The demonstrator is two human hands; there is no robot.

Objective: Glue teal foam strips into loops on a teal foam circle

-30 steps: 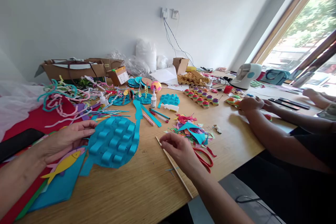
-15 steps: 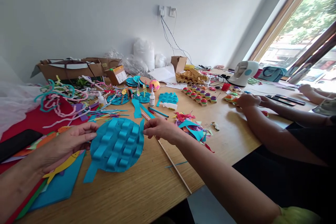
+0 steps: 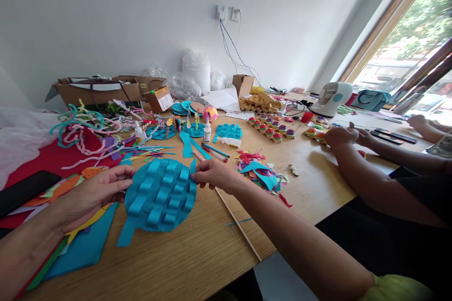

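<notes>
A round blue paper disc (image 3: 160,197) with rows of looped paper strips is held above the near part of the table. My left hand (image 3: 109,188) pinches its left edge, thumb in front and fingers partly behind. At the right edge, my right hand (image 3: 208,172) is closed on the end of a blue paper strip that stands up there. Another strip end hangs loose at the disc's lower left. Under my left forearm lie blue paper sheets (image 3: 88,244) and a yellow paper fish shape (image 3: 86,223). A thin wooden stick (image 3: 240,228) lies right of the disc.
Paper scraps (image 3: 259,169), glue bottles (image 3: 207,130), pens (image 3: 216,153) and another looped blue disc (image 3: 228,131) lie beyond my hands. Painted egg cartons (image 3: 271,129) stand farther right, near a white fan (image 3: 331,99). A co-worker's hands (image 3: 341,136) work at the right. Cardboard boxes (image 3: 99,91) line the wall.
The whole view has shifted slightly, so everything sits a little farther right. Both hands keep the same hold on the disc and strip.
</notes>
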